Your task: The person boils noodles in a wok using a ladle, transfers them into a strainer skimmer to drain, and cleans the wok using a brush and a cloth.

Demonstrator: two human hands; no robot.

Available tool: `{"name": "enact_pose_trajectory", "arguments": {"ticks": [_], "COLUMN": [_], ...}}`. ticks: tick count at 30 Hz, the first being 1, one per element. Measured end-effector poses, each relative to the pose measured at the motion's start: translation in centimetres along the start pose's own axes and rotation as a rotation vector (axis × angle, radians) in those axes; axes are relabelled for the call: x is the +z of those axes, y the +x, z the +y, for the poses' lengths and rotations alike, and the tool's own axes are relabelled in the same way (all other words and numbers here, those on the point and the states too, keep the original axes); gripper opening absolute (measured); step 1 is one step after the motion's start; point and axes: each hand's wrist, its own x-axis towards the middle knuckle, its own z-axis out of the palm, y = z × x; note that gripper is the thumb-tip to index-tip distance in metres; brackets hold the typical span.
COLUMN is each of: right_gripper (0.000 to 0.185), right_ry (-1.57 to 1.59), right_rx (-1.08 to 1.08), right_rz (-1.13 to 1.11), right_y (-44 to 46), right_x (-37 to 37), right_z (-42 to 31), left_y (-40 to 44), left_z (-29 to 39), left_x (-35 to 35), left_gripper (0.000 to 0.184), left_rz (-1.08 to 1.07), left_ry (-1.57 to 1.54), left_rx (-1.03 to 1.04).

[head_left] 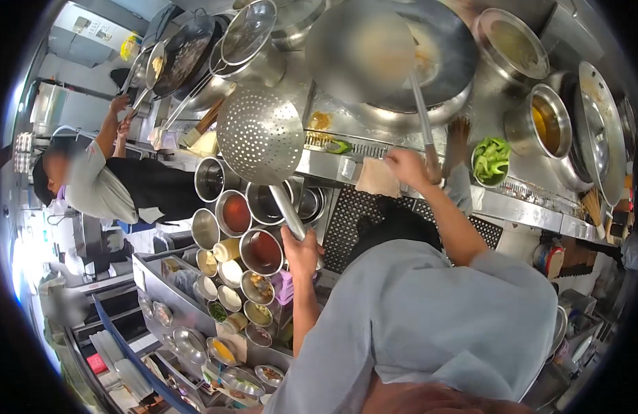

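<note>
My left hand (302,252) is wrapped round the handle of a large perforated skimmer (260,131), whose round face is raised over the counter's edge, above the metal pots. My right hand (405,168) is closed at the front of the stove, with its fingers on the edge of a beige cloth (378,178). Beside that wrist lies the handle end of a metal ladle (424,117). The ladle reaches up into a big dark wok (453,62) on the burner. A blurred patch covers the wok's left part and hides much of its contents.
Left of my arm stand pots of red sauce (262,252) and several ingredient containers. A bowl of green vegetables (491,162) and a pot of orange liquid (545,124) are at the right. Another person (119,179) works with a pan at the far left.
</note>
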Motion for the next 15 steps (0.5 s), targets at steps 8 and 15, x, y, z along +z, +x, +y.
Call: {"name": "enact_pose_trajectory", "arguments": {"ticks": [8,15], "right_gripper": [0.023,0.026], "right_ry": [-0.225,-0.248], "right_rx": [-0.011,0.095], "right_rz": [-0.296,-0.255], "right_y": [14.1,13.5], "right_x": [14.1,11.8], "right_z": [-3.0,-2.8], "left_y": [0.4,3.0], "left_z": [0.5,-1.1], "left_x": [-0.5,1.7], "left_gripper": [0.026,0.016], "left_rz": [-0.088,-0.255], "left_ry": [-0.081,-0.338], "left_rx": [-0.136,-0.305]}}
